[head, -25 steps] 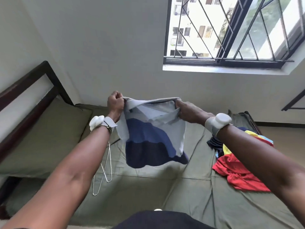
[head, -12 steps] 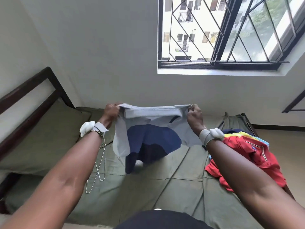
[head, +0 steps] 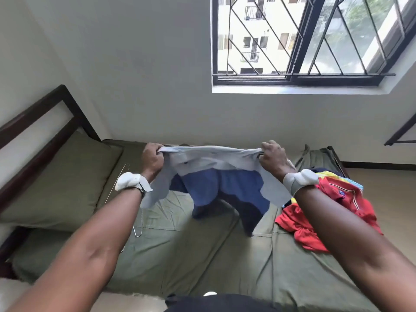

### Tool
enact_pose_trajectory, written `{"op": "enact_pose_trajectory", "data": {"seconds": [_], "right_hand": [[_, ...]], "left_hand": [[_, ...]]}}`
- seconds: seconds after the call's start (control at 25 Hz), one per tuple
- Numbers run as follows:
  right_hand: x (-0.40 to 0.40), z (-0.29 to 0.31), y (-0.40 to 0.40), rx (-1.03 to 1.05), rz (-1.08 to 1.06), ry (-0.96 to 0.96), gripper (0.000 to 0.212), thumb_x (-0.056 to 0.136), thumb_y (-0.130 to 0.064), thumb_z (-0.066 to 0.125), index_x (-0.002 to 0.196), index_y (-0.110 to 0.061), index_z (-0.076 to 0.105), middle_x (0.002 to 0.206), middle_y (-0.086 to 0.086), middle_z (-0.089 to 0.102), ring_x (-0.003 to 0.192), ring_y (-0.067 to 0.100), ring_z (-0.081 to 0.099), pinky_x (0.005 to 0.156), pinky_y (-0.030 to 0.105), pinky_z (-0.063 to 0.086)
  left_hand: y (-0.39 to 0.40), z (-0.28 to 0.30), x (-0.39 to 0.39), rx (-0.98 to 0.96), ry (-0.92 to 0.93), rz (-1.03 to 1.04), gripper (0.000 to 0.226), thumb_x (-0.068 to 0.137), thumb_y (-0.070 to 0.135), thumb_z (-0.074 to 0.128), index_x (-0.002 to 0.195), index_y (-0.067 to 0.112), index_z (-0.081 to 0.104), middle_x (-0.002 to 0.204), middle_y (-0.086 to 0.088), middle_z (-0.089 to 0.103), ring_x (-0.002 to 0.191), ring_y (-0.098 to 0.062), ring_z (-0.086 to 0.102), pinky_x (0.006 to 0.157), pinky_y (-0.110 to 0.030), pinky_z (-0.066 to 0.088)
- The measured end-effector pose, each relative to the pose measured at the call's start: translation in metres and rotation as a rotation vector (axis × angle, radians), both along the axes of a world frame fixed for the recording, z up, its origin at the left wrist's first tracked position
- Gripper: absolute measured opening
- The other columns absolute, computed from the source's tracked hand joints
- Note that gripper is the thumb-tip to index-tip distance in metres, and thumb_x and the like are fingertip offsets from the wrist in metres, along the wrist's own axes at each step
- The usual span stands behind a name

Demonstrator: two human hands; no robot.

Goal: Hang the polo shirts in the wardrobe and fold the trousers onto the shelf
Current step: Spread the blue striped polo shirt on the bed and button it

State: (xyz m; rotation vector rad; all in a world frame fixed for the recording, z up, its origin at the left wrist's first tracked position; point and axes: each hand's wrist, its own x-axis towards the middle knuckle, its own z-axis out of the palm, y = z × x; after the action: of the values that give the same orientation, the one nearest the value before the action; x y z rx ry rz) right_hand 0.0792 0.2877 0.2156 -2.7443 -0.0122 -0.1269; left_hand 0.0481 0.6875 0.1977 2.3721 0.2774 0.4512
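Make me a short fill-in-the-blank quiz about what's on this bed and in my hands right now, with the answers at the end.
1. Both hands, the left hand and the right hand, hold up a pale grey and ____ colour-block polo shirt.
2. The thin wire hanger lies on the olive green ____.
3. The crumpled ____ shirt lies on the bed below the right forearm.
4. The olive pillow lies beside the dark wooden ____.

Missing words: blue; bedsheet; red; headboard

no readable text, labels — none legible
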Motion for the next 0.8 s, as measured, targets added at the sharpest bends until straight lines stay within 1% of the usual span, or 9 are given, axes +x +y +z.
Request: {"op": "enact_pose_trajectory", "data": {"seconds": [0.08, 0.2, 0.24, 0.32, 0.4, 0.52, 0.6, 0.68, 0.8], "right_hand": [[-0.010, -0.015, 0.004, 0.326, -0.103, 0.018, 0.008, 0.085, -0.009, 0.055, 0.077, -0.007, 0.053, 0.078, 0.010, 0.054, 0.076, 0.029, 0.051, 0.063, 0.034, 0.033], [-0.028, -0.041, 0.004, 0.686, -0.134, 0.229, 0.016, 0.086, -0.019, 0.061, 0.075, -0.008, 0.059, 0.070, 0.005, 0.054, 0.071, 0.018, 0.047, 0.055, 0.029, 0.033], [-0.032, -0.046, 0.000, 0.670, -0.076, 0.371, 0.023, 0.085, -0.028, 0.065, 0.076, -0.006, 0.063, 0.069, 0.006, 0.058, 0.069, 0.017, 0.050, 0.054, 0.028, 0.037], [-0.035, -0.053, -0.010, 0.469, 0.119, 0.781, 0.037, 0.080, -0.038, 0.074, 0.084, -0.002, 0.071, 0.077, 0.009, 0.070, 0.068, 0.018, 0.061, 0.061, 0.031, 0.048], [-0.028, -0.054, -0.018, 0.245, 0.346, 1.126, 0.035, 0.079, -0.036, 0.078, 0.087, -0.002, 0.073, 0.088, 0.014, 0.075, 0.073, 0.020, 0.067, 0.068, 0.032, 0.053], [0.002, -0.064, -0.003, 0.173, 0.436, 1.317, 0.018, 0.088, -0.022, 0.071, 0.087, -0.004, 0.074, 0.087, 0.009, 0.075, 0.074, 0.018, 0.069, 0.070, 0.032, 0.057], [0.043, -0.084, 0.012, 0.286, 0.301, 1.335, 0.025, 0.087, -0.019, 0.071, 0.095, 0.005, 0.071, 0.094, 0.019, 0.073, 0.081, 0.027, 0.070, 0.076, 0.041, 0.059], [0.092, -0.110, 0.027, 0.372, 0.109, 1.180, 0.019, 0.089, -0.016, 0.069, 0.091, 0.003, 0.070, 0.088, 0.019, 0.072, 0.078, 0.028, 0.069, 0.069, 0.033, 0.056], [0.158, -0.189, 0.065, 0.007, -0.118, 0.369, 0.013, 0.092, -0.022, 0.058, 0.093, -0.009, 0.061, 0.099, 0.020, 0.064, 0.097, 0.034, 0.060, 0.075, 0.036, 0.045]], "left_hand": [[-0.013, -0.004, -0.009, -0.364, 0.009, 0.165, 0.017, 0.090, 0.008, 0.049, 0.085, 0.017, 0.064, 0.088, -0.005, 0.065, 0.081, -0.019, 0.056, 0.068, -0.028, 0.042], [-0.022, -0.022, -0.027, -0.502, 0.091, 0.171, 0.019, 0.093, 0.007, 0.050, 0.082, 0.018, 0.060, 0.086, -0.002, 0.062, 0.080, -0.015, 0.052, 0.066, -0.023, 0.042], [-0.016, -0.024, -0.033, -0.547, 0.213, 0.104, 0.018, 0.094, 0.006, 0.053, 0.083, 0.017, 0.063, 0.085, -0.004, 0.063, 0.080, -0.015, 0.054, 0.065, -0.022, 0.045], [0.010, -0.031, -0.042, -0.714, 0.670, -0.107, 0.013, 0.095, 0.010, 0.057, 0.098, 0.006, 0.069, 0.093, -0.011, 0.070, 0.083, -0.020, 0.064, 0.063, -0.023, 0.054], [0.047, -0.037, -0.043, -0.705, 1.139, -0.275, 0.024, 0.095, 0.014, 0.057, 0.109, -0.002, 0.068, 0.102, -0.019, 0.071, 0.086, -0.025, 0.070, 0.068, -0.031, 0.057], [0.086, -0.061, -0.002, -0.574, 1.417, -0.440, 0.022, 0.092, 0.014, 0.060, 0.102, -0.002, 0.071, 0.101, -0.023, 0.070, 0.085, -0.028, 0.069, 0.079, -0.038, 0.054], [0.097, -0.084, 0.054, -0.497, 1.360, -0.411, 0.025, 0.092, 0.018, 0.062, 0.104, -0.003, 0.070, 0.103, -0.024, 0.069, 0.085, -0.028, 0.068, 0.079, -0.037, 0.054], [0.096, -0.104, 0.114, -0.275, 1.105, -0.369, 0.029, 0.089, 0.024, 0.063, 0.101, -0.002, 0.069, 0.096, -0.018, 0.070, 0.087, -0.026, 0.065, 0.070, -0.027, 0.053], [0.093, -0.177, 0.182, 0.259, 0.448, -0.107, 0.026, 0.089, 0.022, 0.056, 0.110, 0.008, 0.063, 0.106, -0.020, 0.063, 0.100, -0.036, 0.059, 0.081, -0.037, 0.046]]}}
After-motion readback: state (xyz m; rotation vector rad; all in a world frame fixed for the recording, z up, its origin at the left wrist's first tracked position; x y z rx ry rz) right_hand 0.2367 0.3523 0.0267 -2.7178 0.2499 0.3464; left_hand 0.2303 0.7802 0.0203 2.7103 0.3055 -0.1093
